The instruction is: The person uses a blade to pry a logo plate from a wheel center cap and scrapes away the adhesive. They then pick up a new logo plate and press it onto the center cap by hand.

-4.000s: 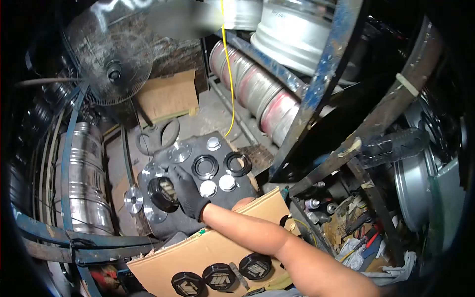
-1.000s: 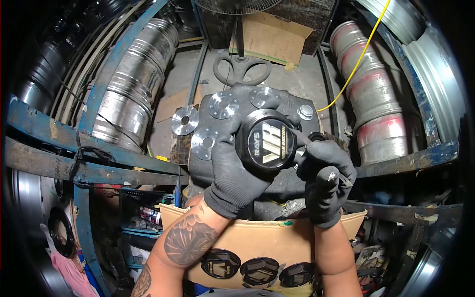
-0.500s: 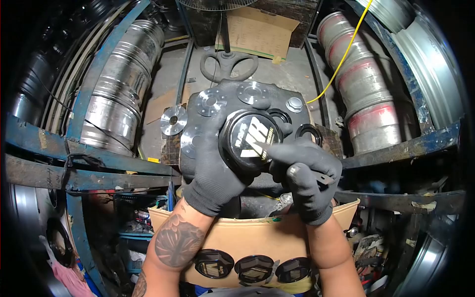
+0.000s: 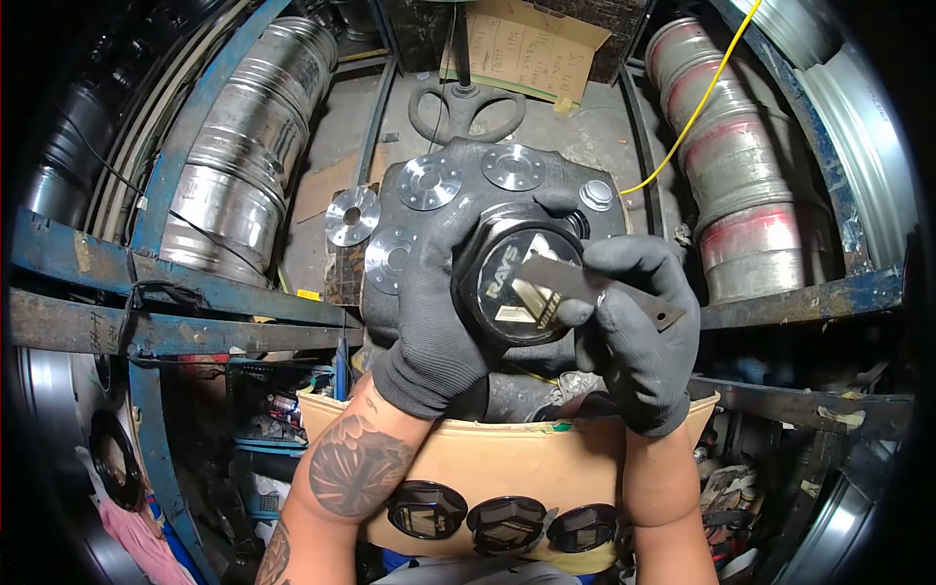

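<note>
Both of my hands wear dark grey gloves. My left hand is wrapped round the side of a round black wheel centre cap, tilting its face with gold and white "RAYS" lettering toward me. In my right hand, a flat thin metal scraper blade with a small hole near its end is pinched between thumb and fingers. The blade lies across the lettering in this view. Behind the cap, silver metal discs rest on a dark cloth-covered stand.
Closest to me, three black caps sit on a cardboard box. A small silver hex cap is on the stand's right. Polished wheels line the left rack, red-marked wheels the right. A yellow cable hangs at right.
My right hand's fingers have opened out from over the cap's face, and the blade now shows across the lettering. The cap stays in my left hand; the whole view has shifted slightly.
</note>
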The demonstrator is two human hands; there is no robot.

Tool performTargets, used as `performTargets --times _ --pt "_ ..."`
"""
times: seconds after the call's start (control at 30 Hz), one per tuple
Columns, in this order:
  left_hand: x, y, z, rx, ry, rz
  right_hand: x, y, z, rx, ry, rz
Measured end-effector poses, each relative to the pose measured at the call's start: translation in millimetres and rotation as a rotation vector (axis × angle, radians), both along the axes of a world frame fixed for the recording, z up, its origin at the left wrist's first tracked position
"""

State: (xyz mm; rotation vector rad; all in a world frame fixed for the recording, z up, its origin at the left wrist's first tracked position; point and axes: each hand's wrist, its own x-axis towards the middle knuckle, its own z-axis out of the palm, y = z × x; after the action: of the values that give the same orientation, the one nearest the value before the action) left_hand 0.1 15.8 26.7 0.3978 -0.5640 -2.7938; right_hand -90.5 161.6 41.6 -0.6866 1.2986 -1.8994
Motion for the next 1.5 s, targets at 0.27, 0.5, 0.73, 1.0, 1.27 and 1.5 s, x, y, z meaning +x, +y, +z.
performTargets --times 0.27,0.5,0.73,1.0,1.27,1.5 --pt "4.0 -1.7 -4.9 0.040 0.118 0.007 15.0 -10.3 -1.4 -0.039 0.074 -0.037" --pt "6.7 -2.2 -2.6 0.067 0.117 0.023 17.9 -12.2 -2.4 -0.007 0.136 -0.043" --pt "7.7 -2.6 -3.0 0.017 0.070 0.045 18.0 -13.1 -4.1 0.056 0.220 -0.061" --pt "9.4 -0.1 -2.3 -0.044 -0.004 0.076 15.7 -13.1 -4.2 0.065 0.313 -0.075" --pt "8.2 1.7 1.2 -0.055 -0.070 0.097 10.5 -12.0 -5.5 0.010 0.289 -0.011" --pt "9.3 -0.2 -2.4 -0.003 0.024 0.061 13.8 -10.5 1.6 0.062 0.160 0.013"
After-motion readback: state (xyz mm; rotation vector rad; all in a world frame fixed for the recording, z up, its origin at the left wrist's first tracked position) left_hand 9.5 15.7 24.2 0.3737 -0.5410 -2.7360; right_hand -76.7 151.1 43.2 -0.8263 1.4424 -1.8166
